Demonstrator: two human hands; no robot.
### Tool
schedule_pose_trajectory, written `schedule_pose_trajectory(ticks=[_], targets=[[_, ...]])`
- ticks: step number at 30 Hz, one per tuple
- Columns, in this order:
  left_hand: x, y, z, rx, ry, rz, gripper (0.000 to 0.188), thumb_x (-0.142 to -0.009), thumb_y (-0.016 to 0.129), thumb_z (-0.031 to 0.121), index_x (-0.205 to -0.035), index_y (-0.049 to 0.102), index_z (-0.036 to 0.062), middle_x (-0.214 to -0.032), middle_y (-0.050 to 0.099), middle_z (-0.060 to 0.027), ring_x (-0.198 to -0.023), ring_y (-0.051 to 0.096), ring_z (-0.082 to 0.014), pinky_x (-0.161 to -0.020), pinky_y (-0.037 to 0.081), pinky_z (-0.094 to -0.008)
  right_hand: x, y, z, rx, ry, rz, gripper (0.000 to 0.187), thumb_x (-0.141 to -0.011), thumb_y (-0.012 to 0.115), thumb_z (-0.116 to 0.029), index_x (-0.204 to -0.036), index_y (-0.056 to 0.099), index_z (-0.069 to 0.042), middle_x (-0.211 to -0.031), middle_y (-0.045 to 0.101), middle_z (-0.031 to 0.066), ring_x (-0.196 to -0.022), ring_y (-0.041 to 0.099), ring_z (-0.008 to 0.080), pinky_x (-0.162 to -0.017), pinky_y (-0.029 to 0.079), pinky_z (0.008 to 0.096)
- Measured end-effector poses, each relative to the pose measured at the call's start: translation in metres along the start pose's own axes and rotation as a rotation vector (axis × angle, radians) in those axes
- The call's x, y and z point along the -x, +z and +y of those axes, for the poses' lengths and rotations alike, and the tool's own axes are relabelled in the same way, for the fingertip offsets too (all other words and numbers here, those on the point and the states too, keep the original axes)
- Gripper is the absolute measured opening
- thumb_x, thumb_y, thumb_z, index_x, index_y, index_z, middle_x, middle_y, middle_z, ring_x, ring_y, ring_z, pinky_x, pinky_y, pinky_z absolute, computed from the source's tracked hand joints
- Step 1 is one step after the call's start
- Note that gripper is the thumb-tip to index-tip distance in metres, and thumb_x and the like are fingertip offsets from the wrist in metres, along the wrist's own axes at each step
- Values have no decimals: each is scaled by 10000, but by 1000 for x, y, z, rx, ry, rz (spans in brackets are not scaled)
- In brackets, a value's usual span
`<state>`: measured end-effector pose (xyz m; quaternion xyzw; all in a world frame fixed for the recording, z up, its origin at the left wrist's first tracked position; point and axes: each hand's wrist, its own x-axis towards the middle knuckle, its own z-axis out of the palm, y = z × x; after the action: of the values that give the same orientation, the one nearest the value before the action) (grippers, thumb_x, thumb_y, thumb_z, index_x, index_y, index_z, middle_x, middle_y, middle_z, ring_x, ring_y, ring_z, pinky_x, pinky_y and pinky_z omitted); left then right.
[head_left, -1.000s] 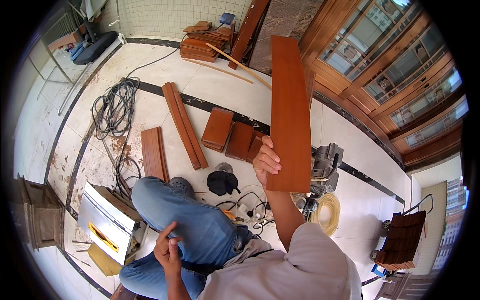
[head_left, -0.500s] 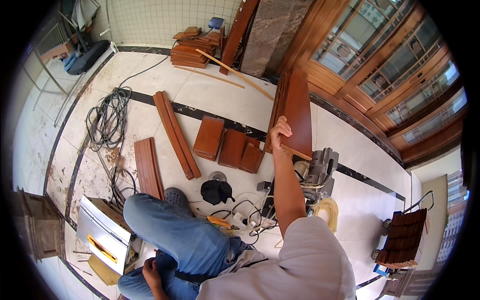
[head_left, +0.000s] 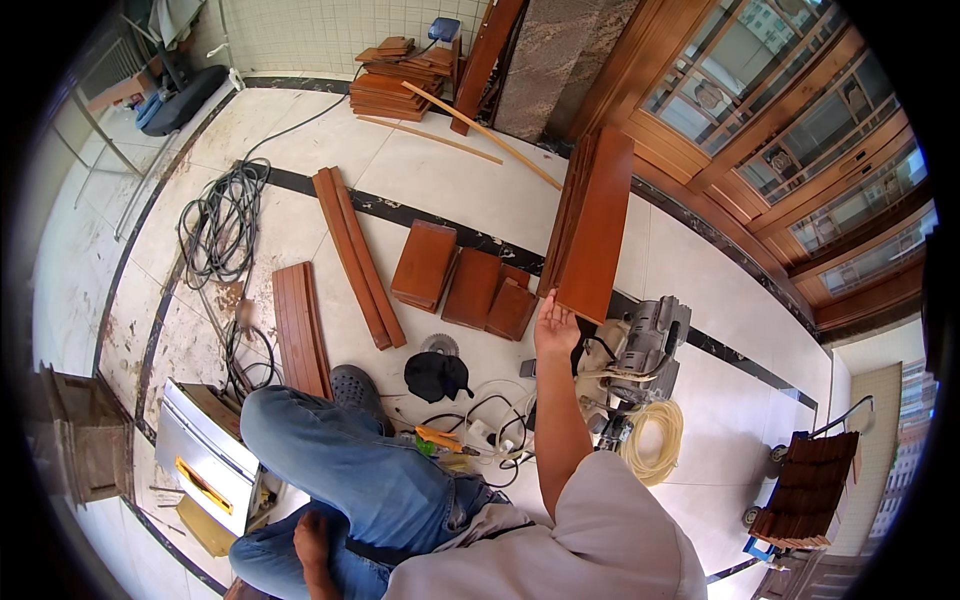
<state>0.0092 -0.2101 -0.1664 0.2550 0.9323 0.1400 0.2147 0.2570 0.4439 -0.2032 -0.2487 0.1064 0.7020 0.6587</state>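
Note:
My right hand (head_left: 556, 325) reaches forward and grips the near end of a long reddish-brown wooden board (head_left: 600, 235). That board lies tilted against a stack of similar boards (head_left: 566, 220) on its left side. The fingers close around the board's near left corner; part of the grip is hidden. My left hand (head_left: 311, 540) rests on my thigh, holding nothing, its fingers loosely lying on the jeans. Close to the right forearm stands a grey machine with a motor body (head_left: 652, 345), with a coil of pale hose (head_left: 655, 445) below it.
Short wooden boards (head_left: 424, 262), two long strips (head_left: 360, 260) and a grooved panel (head_left: 300, 320) lie on the tiles. A black cap-like item (head_left: 437, 375), a saw blade (head_left: 440, 345), tangled cables (head_left: 220, 225), a metal toolbox (head_left: 205, 455) and a loaded trolley (head_left: 806, 490) surround me.
My right hand has slid from the board's left edge nearer to me, down to its near end, and has turned. The whole view has shifted slightly. My left hand stays on the thigh.

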Motion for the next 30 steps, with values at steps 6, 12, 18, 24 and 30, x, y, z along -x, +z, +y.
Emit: schedule_pose_trajectory(ticks=[6,12,18,24,30], targets=[[-2,-7,3,48,40,-41,222,-933,688,211,-1094,719,61,-1052,740,-179,-999,704,-408,-861,556,-489,6,20,-6,324,45,-22,325,-984,491,-82,-1262,532,82,-1377,568,212,-1310,556,372,-1149,493,445],[2,-1,14,45,-9,-28,220,-935,685,228,-1075,721,62,-1024,742,-172,-983,706,-407,-849,557,-494,-9,6,-2,915,21,-94,362,-1018,528,-196,-1258,574,72,-1276,666,235,-1165,667,329,-1018,557,412],[1,-21,33,18,-80,-81,222,-905,728,268,-942,767,53,-1012,747,-157,-951,713,-383,-833,566,-473,106,-59,59,1323,338,-189,315,-1048,561,-228,-1218,651,22,-990,747,135,-840,718,203,-777,580,302],[-49,-14,-6,194,0,-198,321,-849,704,167,-1153,731,67,-1087,747,-201,-1054,708,-379,-922,559,-464,216,18,168,1568,387,-742,251,-1053,569,-121,-1241,647,26,-1140,732,140,-1026,702,201,-905,551,312],[-152,44,-28,244,-153,-131,397,-834,728,167,-1217,710,67,-1136,751,-205,-1074,715,-387,-938,570,-467,300,121,263,1555,-78,-1364,273,-1052,568,-141,-1269,643,8,-1216,717,142,-1128,675,239,-992,518,361]])
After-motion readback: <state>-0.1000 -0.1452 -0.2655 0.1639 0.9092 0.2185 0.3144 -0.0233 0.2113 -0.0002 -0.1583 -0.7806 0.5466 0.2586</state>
